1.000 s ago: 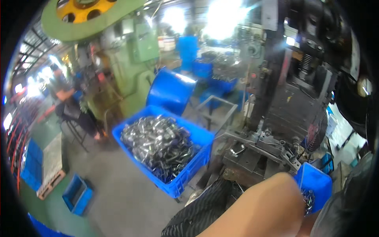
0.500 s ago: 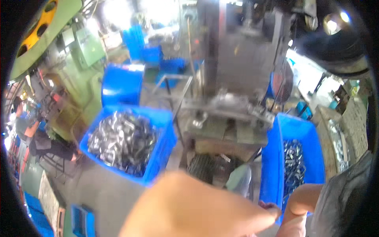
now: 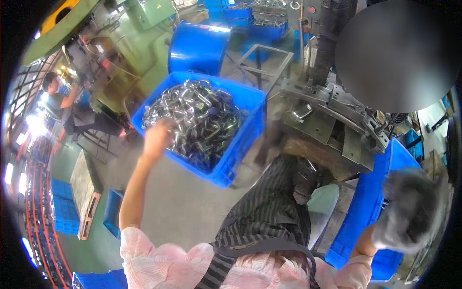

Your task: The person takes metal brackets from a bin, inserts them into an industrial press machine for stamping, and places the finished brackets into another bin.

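1. At the near left edge of the blue crate [image 3: 243,147], the left hand [image 3: 158,137] is over the rim, close against the heap of shiny metal parts [image 3: 211,120]; it is blurred, so how far open its grip is, and whether it has hold of a part, I cannot tell
2. Inside that crate, the metal parts are piled loosely up to about the rim, many of them bent pieces, with some bare blue wall showing at the right end
3. On the right, the right forearm [image 3: 365,243] runs up to a blurred grey-and-white shape [image 3: 409,212] over a long blue bin [image 3: 356,226]; the right hand cannot be made out, nor can the state of its grip
4. Between the crate and the bin sits the dark machine's bed [image 3: 308,123], with one bent metal piece [image 3: 302,111] lying on it
5. Below the bed, the wearer's striped apron [image 3: 264,202] covers the lap
6. Just behind the crate is a blue drum [image 3: 197,50], with a bare metal frame [image 3: 276,65] to its right
7. Toward the left, a seated person [image 3: 82,113] faces a machine, and nearer lies a wooden pallet [image 3: 84,188] beside blue crates [image 3: 65,207]
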A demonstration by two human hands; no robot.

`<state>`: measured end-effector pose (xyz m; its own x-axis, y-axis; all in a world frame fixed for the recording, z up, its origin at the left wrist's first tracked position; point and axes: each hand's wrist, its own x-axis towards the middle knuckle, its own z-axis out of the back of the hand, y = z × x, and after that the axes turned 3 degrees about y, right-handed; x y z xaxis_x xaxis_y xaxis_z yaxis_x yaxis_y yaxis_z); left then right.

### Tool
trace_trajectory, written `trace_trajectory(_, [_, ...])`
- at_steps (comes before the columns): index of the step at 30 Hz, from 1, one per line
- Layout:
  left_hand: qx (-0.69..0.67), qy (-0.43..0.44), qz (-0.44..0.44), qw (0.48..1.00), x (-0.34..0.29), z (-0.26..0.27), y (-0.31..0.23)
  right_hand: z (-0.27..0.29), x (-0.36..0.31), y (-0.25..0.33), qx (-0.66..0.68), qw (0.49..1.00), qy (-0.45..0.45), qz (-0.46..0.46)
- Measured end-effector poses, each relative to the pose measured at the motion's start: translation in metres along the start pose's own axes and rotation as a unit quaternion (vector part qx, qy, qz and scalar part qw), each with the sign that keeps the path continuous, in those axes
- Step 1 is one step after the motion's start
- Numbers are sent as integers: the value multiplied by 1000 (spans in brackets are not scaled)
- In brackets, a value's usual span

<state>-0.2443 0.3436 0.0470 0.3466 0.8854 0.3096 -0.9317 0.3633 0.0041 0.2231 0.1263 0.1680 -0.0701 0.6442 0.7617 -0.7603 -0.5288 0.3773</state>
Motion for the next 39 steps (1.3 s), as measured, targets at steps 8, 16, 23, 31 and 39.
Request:
trace_trajectory(8, [58, 39, -15, 997, 38, -69, 81, -154, 13, -41, 76, 983, 168, -4])
trace_trajectory(16, [103, 107, -174, 973, 83, -83, 41, -175, -38, -75, 204, 912, 215, -285])
trace_trajectory(23, [-245, -114, 37, 962, 112, -74, -46, -172, -44, -82, 177, 878, 311, -319])
trace_trajectory(31, [-690, 28, 161, 705, 111, -50, -130, -156, -57, -97, 198, 872, 313, -321])
trace_trajectory(39, [-689, 120, 85, 709, 117, -62, -193, -160, -54, -98, 170, 902, 257, -301])
